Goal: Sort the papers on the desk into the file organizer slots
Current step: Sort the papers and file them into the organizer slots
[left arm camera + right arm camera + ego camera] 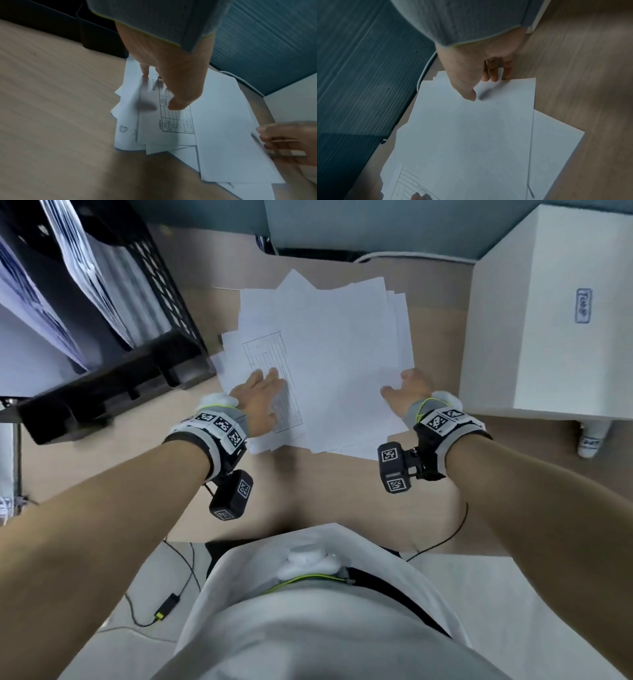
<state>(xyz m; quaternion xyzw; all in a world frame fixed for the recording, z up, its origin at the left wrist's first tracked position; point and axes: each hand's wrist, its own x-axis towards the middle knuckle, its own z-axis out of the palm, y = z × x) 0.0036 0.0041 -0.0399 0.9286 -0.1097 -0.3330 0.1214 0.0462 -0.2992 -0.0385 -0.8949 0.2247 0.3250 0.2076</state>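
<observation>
Item: loose papers, fanned pile on desk. Landmark = that pile.

Step in hand (judged): you're at the pick stage, separating the top sheet; nothing lifted clear yet.

- Left hand: near-left part of pile, fingers straight, flat on the printed table sheet, pinning it. Holds nothing.
- Right hand: near-right edge of pile; thumb lies on top of the blank top sheet, fingers at its edge. Looks like a pinch starting; can't tell if fingers are under the sheet yet.

Next move calls for: getting 1 sheet only, w/ left hand keeping the rest pinned, then carrying it left to a slot w/o buckling.

Containers:
- Black file organizer: left of pile, just beside it. Slots already hold printed sheets, standing tilted; count unclear.
- White box: right of pile, closed; contents not visible.
</observation>
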